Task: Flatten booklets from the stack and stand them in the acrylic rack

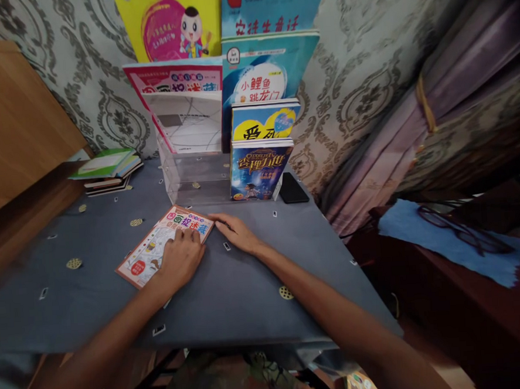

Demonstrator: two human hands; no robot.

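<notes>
A thin picture book [157, 247] with a brown-edged, colourful cover lies slanted on the table, left of the middle. Over its lower right part rests my left hand [182, 261], fingers bent onto the cover; the thumb is hidden. My right hand [236, 233] has its fingertips closed at the book's upper right corner. Just behind stands a clear acrylic book rack [197, 178]. It carries a pink book [185, 117], a yellow book [165, 24], teal books [274, 67] and a dark blue book [258, 171] in front.
A stack of books [109, 171] lies at the back left beside a wooden panel [17, 121]. Right of the rack is a black phone [292, 188]. Glasses [465, 229] lie on a blue cloth [421, 231] at the right. A tied curtain [396, 110] hangs beyond the grey tablecloth [257, 300].
</notes>
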